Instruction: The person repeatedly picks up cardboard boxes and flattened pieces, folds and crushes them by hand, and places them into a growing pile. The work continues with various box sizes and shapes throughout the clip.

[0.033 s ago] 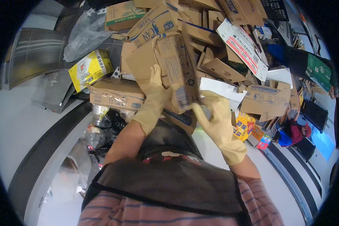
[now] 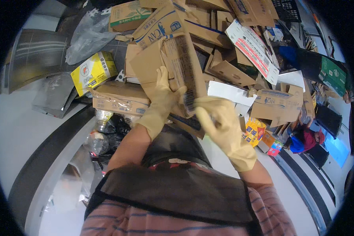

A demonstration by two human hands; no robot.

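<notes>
A partly flattened brown cardboard box (image 2: 183, 67) lies in front of me on a heap of cardboard. My left hand (image 2: 163, 94), in a cream rubber glove, rests on its near left part with fingers stretched out and the thumb spread to the right. At the box's near right corner is my right hand (image 2: 220, 120), gloved alike. Its fingers bend against the cardboard edge, slightly blurred, and its thumb stands apart from them. The dark shaded side panel with a barcode shows between both hands.
More cardboard boxes (image 2: 232, 72) are heaped behind. On the left are a yellow box (image 2: 94, 72), a clear plastic bag (image 2: 88, 39) and plastic bottles (image 2: 98, 142). A yellow packet (image 2: 254, 131) lies right. A person in red (image 2: 305, 139) is at far right.
My right hand has moved left against the box's edge. The box's right-hand panel has tilted, and the barcode side has turned darker. My left hand stays almost in place.
</notes>
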